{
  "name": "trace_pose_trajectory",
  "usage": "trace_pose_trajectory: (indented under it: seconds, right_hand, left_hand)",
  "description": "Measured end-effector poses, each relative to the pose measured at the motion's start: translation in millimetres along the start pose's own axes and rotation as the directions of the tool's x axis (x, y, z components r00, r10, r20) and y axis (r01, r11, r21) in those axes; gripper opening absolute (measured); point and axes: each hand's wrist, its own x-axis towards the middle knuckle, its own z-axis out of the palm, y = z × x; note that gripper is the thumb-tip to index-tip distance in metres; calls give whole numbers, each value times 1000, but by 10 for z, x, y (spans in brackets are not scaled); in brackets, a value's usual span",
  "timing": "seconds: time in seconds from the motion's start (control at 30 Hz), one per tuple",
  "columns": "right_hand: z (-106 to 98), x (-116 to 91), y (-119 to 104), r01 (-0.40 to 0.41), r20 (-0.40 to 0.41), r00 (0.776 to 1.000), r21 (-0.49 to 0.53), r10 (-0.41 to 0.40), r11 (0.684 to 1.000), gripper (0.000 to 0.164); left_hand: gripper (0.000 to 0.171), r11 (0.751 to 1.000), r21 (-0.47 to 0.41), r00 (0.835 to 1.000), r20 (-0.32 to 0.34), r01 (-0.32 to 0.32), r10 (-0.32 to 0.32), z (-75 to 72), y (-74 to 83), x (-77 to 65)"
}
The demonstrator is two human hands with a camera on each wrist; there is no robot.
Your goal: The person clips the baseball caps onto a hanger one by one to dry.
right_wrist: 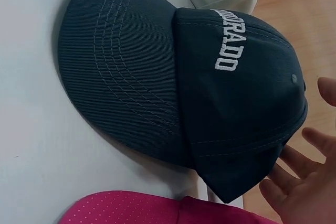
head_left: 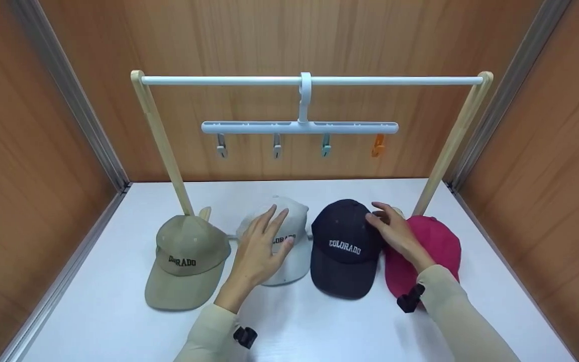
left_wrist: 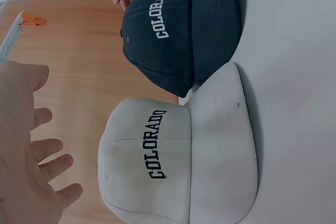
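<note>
Four-cap row on the white table: a white cap (head_left: 292, 269) lettered COLORADO sits beside a navy cap (head_left: 345, 226) with the same word in white. My left hand (head_left: 257, 254) hovers over the white cap with fingers spread, hiding part of its crown in the head view; the left wrist view shows a gap between palm and cap. Fingers of my right hand (head_left: 395, 231) reach round the navy cap's right side, fingertips right at its back edge, thumb apart in the right wrist view. Under the right wrist lies a pink cap (head_left: 438, 241), partly covered.
A khaki cap (head_left: 186, 251) lies at the left. Behind stands a rack with a white rail (head_left: 219, 80) and wooden legs. From the rail hangs a white hanger (head_left: 249, 127) with grey and teal clips and an orange clip (head_left: 378, 146). Wood-grain panels (head_left: 38, 151) enclose the table.
</note>
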Motion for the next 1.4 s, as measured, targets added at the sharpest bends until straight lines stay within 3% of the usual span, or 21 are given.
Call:
trace_pose_trajectory:
  seconds: [0.37, 0.67, 1.0, 1.4]
  right_hand:
    - [70, 92, 11, -16, -11, 1000, 31, 16, 999, 58]
    - [130, 135, 34, 44, -66, 997, -23, -46, 999, 50]
    - [160, 146, 40, 51, -88, 995, -48, -55, 998, 41]
    - [133, 147, 6, -40, -53, 998, 77, 44, 996, 40]
  left_hand:
    - [62, 1000, -20, 1000, 8, -15, 15, 84, 67, 79]
    - [61, 998, -47, 999, 21, -38, 39, 192, 168, 155]
    - [60, 999, -38, 998, 52, -30, 32, 264, 222, 188]
    - [60, 999, -33, 996, 76, -43, 46, 321, 243, 209]
